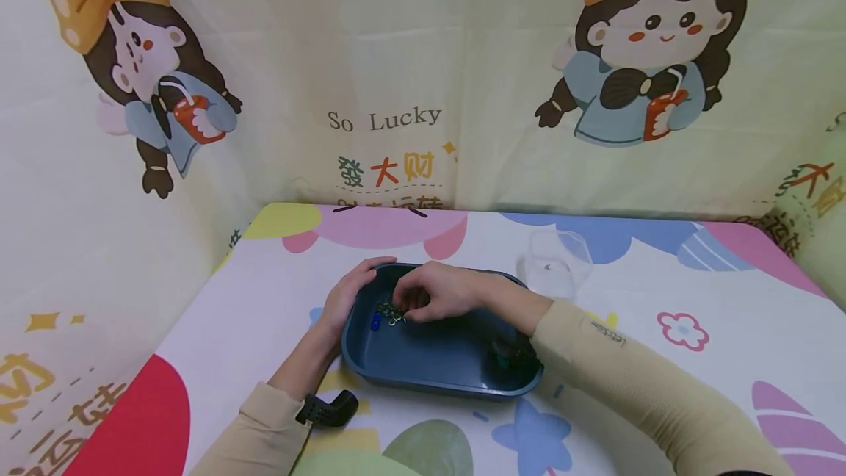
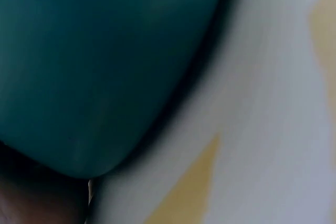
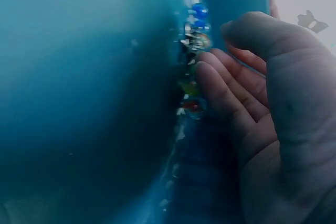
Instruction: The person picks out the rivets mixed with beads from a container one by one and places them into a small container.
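A dark blue tray (image 1: 423,366) with rounded corners stands on the table. My left hand (image 1: 349,296) rests against its left end, fingers stretched along the far-left corner. Inside the tray at the left lies a small pile of beads and metal bits (image 1: 391,312), with blue beads (image 1: 375,322) at its near edge. My right hand (image 1: 439,292) reaches in from the right, its fingertips right at the pile. In the right wrist view, thumb and fingers stand apart beside the colourful beads (image 3: 194,106), and nothing shows between them. The left wrist view holds mostly the blurred tray wall (image 2: 105,77).
A dark greenish heap (image 1: 512,355) sits in the tray's right end, partly under the right forearm. Behind the tray, a clear plastic box (image 1: 558,264) holds a tiny item. A patterned cloth (image 1: 661,388) covers the table, and a printed curtain (image 1: 489,94) hangs behind it.
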Tool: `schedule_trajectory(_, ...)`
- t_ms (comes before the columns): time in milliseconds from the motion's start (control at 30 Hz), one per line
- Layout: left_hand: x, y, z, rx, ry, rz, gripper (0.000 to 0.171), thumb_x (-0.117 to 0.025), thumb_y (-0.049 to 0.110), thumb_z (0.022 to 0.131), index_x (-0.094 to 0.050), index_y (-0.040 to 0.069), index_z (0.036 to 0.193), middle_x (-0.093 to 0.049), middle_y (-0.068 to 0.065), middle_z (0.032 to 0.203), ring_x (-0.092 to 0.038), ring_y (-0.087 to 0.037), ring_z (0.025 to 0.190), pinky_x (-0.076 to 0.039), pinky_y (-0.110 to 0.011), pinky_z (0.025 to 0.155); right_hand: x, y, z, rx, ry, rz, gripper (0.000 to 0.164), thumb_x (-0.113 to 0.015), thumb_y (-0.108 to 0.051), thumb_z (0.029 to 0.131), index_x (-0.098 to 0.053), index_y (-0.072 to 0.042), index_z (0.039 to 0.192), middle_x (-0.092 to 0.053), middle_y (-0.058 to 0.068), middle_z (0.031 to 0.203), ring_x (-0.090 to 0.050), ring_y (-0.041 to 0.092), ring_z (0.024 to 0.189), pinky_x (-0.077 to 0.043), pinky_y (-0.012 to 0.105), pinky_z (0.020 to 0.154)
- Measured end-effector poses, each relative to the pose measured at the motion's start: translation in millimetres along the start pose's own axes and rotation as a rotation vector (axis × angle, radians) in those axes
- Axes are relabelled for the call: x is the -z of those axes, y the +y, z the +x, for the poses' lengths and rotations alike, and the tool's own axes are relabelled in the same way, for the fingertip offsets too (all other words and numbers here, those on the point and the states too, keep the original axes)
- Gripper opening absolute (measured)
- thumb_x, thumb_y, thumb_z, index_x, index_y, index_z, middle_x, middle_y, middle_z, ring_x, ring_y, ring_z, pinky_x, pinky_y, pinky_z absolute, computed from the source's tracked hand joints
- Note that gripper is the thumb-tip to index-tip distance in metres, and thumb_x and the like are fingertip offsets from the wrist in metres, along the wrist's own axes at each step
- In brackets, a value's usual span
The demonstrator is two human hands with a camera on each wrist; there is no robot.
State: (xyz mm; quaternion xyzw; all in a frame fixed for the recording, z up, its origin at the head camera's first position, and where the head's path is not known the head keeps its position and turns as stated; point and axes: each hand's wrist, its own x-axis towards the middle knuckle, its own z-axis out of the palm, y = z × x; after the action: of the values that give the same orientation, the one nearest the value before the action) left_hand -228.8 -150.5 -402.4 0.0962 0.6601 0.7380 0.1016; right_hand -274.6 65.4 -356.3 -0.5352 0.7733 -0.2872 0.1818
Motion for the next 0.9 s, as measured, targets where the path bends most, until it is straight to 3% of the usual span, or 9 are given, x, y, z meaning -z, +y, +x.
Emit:
schedule_trajectory(200,-0.5,-1.8,-0.8,0.005,-0.024,-0.041,0.044,-0.028,0.02,0.109,-0.045,0.003,0.146,-0.054,-0.016,0.138,-0.054,-0.025,0.12,-0.044,-0.033,0.102,-3.1,0.9,2.6,-0.021,-0.046,-0.093,0.021,-0.071,-0.012,0.094,-0.07,-0.009,0.115,-0.066,-0.004,0.101,-0.06,0.005,0.084,-0.051,0.02,0.081)
schedule_trajectory(400,-0.2,-2.2,0.4,-0.002,-0.052,-0.109,0.043,-0.027,0.02,0.11,-0.043,0.001,0.146,-0.056,-0.012,0.134,-0.055,-0.023,0.118,-0.046,-0.032,0.1,-2.7,-1.3,3.7,0.01,-0.07,-0.176,0.019,-0.072,-0.013,0.094,-0.07,-0.01,0.113,-0.065,-0.003,0.099,-0.059,0.006,0.082,-0.05,0.018,0.077)
schedule_trajectory(900,0.9,-1.0,0.4,-0.002,-0.081,-0.156,0.044,-0.027,0.02,0.11,-0.039,0.0,0.147,-0.055,-0.014,0.135,-0.056,-0.023,0.117,-0.047,-0.032,0.099,-4.4,-4.6,8.4,0.046,-0.124,-0.249,0.015,-0.071,-0.011,0.095,-0.071,-0.01,0.11,-0.064,-0.003,0.099,-0.055,0.008,0.082,-0.047,0.016,0.076)
